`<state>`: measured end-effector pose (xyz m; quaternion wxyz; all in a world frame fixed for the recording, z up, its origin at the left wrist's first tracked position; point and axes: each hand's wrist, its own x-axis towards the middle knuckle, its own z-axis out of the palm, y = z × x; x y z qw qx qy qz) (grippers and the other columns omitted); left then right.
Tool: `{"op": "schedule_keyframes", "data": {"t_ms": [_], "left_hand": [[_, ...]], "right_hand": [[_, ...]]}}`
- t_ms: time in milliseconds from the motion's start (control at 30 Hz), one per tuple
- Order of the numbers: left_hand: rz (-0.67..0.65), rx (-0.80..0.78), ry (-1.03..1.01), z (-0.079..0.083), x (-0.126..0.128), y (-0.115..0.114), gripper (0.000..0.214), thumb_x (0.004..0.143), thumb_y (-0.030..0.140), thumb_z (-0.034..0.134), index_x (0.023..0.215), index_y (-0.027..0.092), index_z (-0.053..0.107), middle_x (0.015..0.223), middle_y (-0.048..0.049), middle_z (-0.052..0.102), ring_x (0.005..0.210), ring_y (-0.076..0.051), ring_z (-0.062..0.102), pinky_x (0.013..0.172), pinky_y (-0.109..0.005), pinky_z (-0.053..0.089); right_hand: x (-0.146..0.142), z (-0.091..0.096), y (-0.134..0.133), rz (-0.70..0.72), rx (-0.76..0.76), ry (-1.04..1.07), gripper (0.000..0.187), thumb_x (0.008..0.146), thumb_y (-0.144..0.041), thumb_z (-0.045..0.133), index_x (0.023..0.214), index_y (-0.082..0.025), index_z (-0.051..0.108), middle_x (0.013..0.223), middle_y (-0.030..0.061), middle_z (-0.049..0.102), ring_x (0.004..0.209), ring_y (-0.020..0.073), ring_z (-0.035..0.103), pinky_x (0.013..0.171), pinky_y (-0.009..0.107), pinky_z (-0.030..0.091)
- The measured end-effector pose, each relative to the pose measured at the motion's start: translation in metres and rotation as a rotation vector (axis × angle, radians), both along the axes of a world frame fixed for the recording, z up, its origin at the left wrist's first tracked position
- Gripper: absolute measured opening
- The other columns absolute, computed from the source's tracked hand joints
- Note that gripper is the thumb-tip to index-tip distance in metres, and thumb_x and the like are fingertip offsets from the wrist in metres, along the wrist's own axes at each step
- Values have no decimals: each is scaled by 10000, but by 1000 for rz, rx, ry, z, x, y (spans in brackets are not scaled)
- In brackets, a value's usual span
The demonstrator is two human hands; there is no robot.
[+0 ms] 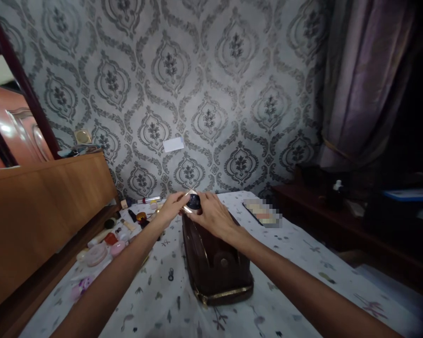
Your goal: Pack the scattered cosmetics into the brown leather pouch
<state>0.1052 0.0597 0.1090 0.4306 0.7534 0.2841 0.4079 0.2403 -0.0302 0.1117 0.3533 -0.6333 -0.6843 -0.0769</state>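
Both my hands hold a small, shiny, pale gold-edged square compact with a dark round middle. My left hand pinches its left side, the thumb lying across the front. My right hand has its fingers closed around the right side and lower edge. Just beneath the hands lies a dark brown leather bag with a gold zip along its near edge and a round snap on its flap. The right wrist and forearm pass over the bag and hide part of its far end.
Several cosmetics, including a pink round jar and a clear-lidded round container, lie left on the patterned white cloth. A wooden cabinet borders them. A blurred-out flat object lies right; a dark shelf stands beyond.
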Motion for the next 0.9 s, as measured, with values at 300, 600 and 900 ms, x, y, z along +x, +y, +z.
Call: {"op": "schedule_keyframes", "data": {"t_ms": [300, 600, 900], "left_hand": [[66, 54, 12, -9, -8, -8, 467, 900, 521, 448, 1201, 166, 484, 723, -15, 668, 747, -174, 627, 717, -295, 462], [109, 401, 110, -22, -25, -30, 237, 890, 335, 479, 815, 190, 651, 875, -49, 651, 901, -202, 590, 836, -322, 430], [176, 492, 38, -43, -22, -44, 192, 887, 282, 501, 849, 218, 678, 1048, -70, 654, 1066, -237, 558, 981, -411, 372]], "right_hand": [[21, 9, 14, 88, -302, 593, 389, 777, -424, 639, 1060, -162, 592, 845, 48, 675, 752, 178, 630, 648, 259, 471], [38, -13, 33, -81, -408, 559, 418, 766, -514, 642, 975, -153, 625, 853, 75, 699, 809, 195, 648, 636, 248, 478], [8, -29, 56, -225, -606, 209, 471, 670, -407, 774, 1038, -136, 661, 1096, 161, 691, 1021, 291, 664, 753, 292, 504]]}}
